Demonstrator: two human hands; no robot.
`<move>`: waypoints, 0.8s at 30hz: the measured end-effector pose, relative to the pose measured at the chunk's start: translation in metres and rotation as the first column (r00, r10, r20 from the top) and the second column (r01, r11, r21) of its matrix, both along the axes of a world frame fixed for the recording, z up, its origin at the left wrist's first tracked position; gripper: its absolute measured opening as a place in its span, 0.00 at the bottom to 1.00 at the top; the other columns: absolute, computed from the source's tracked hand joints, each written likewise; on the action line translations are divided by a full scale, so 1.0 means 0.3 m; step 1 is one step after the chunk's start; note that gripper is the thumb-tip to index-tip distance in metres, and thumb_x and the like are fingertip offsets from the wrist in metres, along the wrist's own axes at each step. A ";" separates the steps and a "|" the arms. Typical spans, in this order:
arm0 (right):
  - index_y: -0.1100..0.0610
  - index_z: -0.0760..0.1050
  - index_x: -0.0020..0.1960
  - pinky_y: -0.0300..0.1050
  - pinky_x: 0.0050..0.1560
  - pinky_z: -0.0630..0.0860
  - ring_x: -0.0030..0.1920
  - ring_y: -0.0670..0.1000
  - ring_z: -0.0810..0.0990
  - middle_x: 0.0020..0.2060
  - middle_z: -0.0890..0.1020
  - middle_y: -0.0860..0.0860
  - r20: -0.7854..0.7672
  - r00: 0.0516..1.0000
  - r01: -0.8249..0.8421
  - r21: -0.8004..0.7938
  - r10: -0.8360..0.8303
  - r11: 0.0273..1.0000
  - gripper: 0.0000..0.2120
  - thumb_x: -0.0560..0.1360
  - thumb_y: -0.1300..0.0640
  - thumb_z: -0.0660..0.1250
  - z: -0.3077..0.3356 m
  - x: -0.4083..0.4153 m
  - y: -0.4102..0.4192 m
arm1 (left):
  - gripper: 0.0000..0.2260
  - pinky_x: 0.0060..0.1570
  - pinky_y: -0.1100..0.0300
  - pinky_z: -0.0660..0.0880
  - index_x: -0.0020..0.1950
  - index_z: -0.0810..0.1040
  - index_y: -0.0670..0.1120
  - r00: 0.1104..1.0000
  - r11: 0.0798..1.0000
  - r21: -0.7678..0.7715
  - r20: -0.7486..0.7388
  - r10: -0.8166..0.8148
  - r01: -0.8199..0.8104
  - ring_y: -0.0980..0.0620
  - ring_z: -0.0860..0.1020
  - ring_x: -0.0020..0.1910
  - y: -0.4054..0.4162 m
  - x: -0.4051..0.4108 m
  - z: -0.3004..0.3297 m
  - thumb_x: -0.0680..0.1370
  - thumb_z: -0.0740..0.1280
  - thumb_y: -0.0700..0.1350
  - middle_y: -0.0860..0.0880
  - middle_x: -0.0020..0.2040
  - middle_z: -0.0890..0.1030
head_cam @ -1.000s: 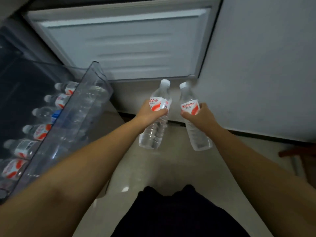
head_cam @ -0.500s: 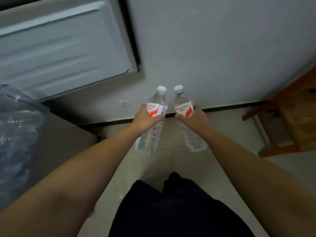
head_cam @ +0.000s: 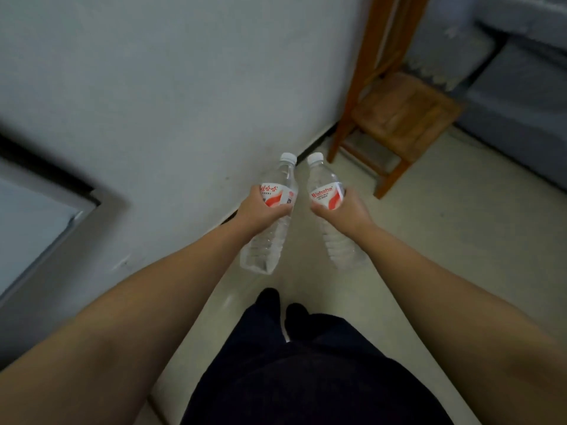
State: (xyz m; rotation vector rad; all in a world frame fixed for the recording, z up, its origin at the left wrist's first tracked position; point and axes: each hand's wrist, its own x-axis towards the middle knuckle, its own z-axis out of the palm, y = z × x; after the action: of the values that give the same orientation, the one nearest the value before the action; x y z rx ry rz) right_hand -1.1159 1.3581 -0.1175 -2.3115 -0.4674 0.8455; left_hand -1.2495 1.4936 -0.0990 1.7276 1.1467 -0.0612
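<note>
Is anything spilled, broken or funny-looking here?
Nothing stands out. The left bottle and the right bottle both have white caps on and look undented. No puddle shows on the floor, and the wooden chair stands on its legs.

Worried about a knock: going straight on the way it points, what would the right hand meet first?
Probably the left bottle, held by the left hand: the right hand, gripping the right bottle, angles inward towards it. Depth is unclear.
</note>
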 end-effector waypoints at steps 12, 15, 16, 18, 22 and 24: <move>0.55 0.67 0.66 0.44 0.47 0.77 0.53 0.53 0.79 0.57 0.77 0.53 0.010 0.828 0.560 0.020 -0.561 0.828 0.35 0.67 0.41 0.75 0.004 -0.002 -0.196 | 0.29 0.46 0.59 0.71 0.67 0.65 0.47 0.844 0.844 0.022 0.015 -0.536 0.536 0.51 0.74 0.51 0.023 0.265 0.009 0.71 0.73 0.51 0.51 0.55 0.73; 0.55 0.67 0.65 0.48 0.51 0.78 0.53 0.54 0.79 0.56 0.77 0.54 0.027 0.749 0.661 0.027 -0.662 0.750 0.36 0.65 0.38 0.75 -0.002 -0.012 -0.260 | 0.29 0.45 0.61 0.73 0.68 0.64 0.48 0.776 0.776 0.012 0.023 -0.631 0.631 0.51 0.75 0.52 -0.025 0.343 0.024 0.71 0.73 0.49 0.51 0.56 0.73; 0.55 0.67 0.65 0.48 0.51 0.77 0.53 0.54 0.79 0.56 0.77 0.54 0.031 0.731 0.681 0.022 -0.682 0.732 0.37 0.65 0.39 0.75 -0.002 -0.016 -0.283 | 0.29 0.48 0.59 0.76 0.67 0.65 0.48 0.761 0.762 -0.005 0.027 -0.648 0.648 0.50 0.76 0.53 -0.043 0.370 0.022 0.71 0.74 0.49 0.50 0.57 0.74; 0.56 0.67 0.66 0.45 0.49 0.76 0.53 0.54 0.79 0.56 0.77 0.54 0.032 0.688 0.725 0.029 -0.725 0.688 0.37 0.65 0.39 0.75 -0.001 -0.017 -0.330 | 0.28 0.56 0.51 0.77 0.65 0.66 0.48 0.727 0.727 -0.020 0.030 -0.686 0.687 0.49 0.78 0.54 -0.091 0.417 0.021 0.69 0.74 0.48 0.48 0.56 0.76; 0.56 0.68 0.65 0.47 0.51 0.77 0.53 0.55 0.79 0.56 0.77 0.55 0.037 0.584 0.811 0.030 -0.811 0.585 0.36 0.64 0.39 0.75 -0.001 -0.001 -0.463 | 0.30 0.53 0.51 0.79 0.60 0.71 0.46 0.623 0.623 -0.004 0.036 -0.781 0.782 0.50 0.81 0.50 -0.227 0.531 0.025 0.62 0.75 0.54 0.49 0.51 0.80; 0.57 0.68 0.64 0.49 0.53 0.77 0.54 0.56 0.79 0.57 0.77 0.55 0.048 0.545 0.837 0.025 -0.837 0.546 0.37 0.64 0.39 0.75 0.002 0.018 -0.530 | 0.33 0.52 0.48 0.80 0.58 0.73 0.46 0.579 0.580 0.013 0.044 -0.814 0.815 0.50 0.82 0.48 -0.289 0.596 -0.007 0.56 0.73 0.58 0.48 0.49 0.81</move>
State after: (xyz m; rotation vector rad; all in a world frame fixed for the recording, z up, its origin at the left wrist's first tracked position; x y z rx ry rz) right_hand -1.1103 1.1991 -0.1170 -2.1623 0.6343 0.2731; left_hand -1.0706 1.4069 -0.1012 2.1068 0.2044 -0.5966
